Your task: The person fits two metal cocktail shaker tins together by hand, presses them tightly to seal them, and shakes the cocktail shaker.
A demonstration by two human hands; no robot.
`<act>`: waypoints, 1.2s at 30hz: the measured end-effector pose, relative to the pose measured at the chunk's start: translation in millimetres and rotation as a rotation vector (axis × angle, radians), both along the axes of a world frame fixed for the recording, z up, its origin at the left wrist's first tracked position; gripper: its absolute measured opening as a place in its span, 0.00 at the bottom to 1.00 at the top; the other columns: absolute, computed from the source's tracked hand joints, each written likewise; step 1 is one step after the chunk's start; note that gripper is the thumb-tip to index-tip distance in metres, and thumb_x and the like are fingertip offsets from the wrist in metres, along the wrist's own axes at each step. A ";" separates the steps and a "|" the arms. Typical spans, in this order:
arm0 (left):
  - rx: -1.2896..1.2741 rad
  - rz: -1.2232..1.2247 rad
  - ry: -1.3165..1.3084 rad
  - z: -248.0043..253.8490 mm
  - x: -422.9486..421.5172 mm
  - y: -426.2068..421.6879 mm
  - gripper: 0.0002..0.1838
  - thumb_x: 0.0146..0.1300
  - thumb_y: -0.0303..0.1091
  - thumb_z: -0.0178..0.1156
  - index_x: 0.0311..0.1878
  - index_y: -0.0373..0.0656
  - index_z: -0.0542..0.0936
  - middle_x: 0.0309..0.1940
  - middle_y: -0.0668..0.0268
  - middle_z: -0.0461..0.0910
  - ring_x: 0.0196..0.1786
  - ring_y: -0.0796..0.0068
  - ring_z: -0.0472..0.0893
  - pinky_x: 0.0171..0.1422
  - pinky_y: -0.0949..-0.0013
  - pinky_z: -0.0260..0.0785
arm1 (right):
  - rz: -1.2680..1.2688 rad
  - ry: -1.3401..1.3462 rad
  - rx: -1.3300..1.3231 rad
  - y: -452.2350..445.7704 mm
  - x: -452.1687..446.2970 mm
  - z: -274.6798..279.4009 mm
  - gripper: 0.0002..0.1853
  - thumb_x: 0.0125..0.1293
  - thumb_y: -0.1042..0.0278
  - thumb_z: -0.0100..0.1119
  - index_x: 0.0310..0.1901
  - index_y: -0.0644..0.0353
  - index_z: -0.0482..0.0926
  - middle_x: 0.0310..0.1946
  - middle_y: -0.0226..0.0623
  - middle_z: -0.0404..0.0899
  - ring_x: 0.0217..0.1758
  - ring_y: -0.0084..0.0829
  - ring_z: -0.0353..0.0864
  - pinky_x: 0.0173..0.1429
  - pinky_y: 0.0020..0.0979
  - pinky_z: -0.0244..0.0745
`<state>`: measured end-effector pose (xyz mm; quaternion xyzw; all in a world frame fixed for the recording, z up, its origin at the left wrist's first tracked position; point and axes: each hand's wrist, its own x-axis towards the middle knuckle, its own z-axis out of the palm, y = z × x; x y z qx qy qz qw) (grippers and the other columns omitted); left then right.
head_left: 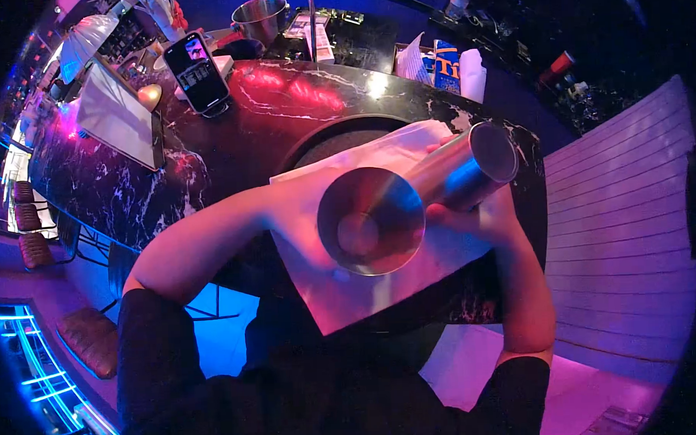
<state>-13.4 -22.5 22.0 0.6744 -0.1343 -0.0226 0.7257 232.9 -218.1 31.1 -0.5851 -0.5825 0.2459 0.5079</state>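
Note:
A metal shaker tin (395, 243) faces up at me in the head view, its inside and round bottom showing. My left hand (298, 223) grips it from the left side; most of its fingers are hidden behind the tin. A second metal shaker tin (454, 171) lies tilted toward the upper right, with my right hand (478, 217) wrapped around it. Its near end is behind the first tin, and I cannot tell whether the two touch. Beneath both hands spreads a pale cloth or paper sheet (324, 295), one corner hanging toward me over the counter edge.
Black marble counter (245, 137) with a round dark mat (334, 141) partly under the sheet. A propped phone (197, 73), a menu-like board (118, 114) and a metal bucket (260, 19) stand left and behind. A blue package (446, 64) is at the back right; stools (88, 342) lie left.

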 end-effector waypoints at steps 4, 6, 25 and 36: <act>0.156 -0.001 -0.026 3.3 -0.2 3.8 0.55 0.40 0.46 0.87 0.71 0.37 0.70 0.64 0.62 0.78 0.66 0.72 0.76 0.75 0.63 0.66 | -0.003 -0.106 -0.046 -2.6 8.1 -9.0 0.53 0.43 0.58 0.91 0.70 0.63 0.68 0.65 0.43 0.78 0.68 0.38 0.79 0.74 0.44 0.73; 0.243 -0.010 -0.086 6.5 0.6 3.4 0.54 0.40 0.45 0.87 0.71 0.37 0.71 0.63 0.62 0.79 0.65 0.72 0.76 0.74 0.63 0.66 | 0.039 0.063 0.048 -2.2 7.9 -10.6 0.55 0.48 0.57 0.88 0.74 0.61 0.62 0.67 0.46 0.76 0.70 0.41 0.78 0.76 0.47 0.71; 0.089 0.208 -0.147 -8.8 3.1 -6.3 0.70 0.35 0.48 0.91 0.80 0.38 0.58 0.74 0.56 0.68 0.78 0.64 0.67 0.84 0.55 0.55 | 0.233 0.518 0.231 24.6 -46.7 73.2 0.57 0.62 0.25 0.66 0.82 0.49 0.50 0.73 0.57 0.68 0.75 0.60 0.71 0.77 0.63 0.69; 0.055 0.288 -0.164 0.8 -10.6 -13.4 0.67 0.33 0.47 0.92 0.77 0.35 0.64 0.73 0.54 0.71 0.76 0.60 0.71 0.82 0.50 0.59 | 0.307 0.454 0.164 48.5 -89.4 110.9 0.34 0.57 0.59 0.83 0.62 0.59 0.76 0.52 0.35 0.85 0.55 0.29 0.86 0.61 0.37 0.81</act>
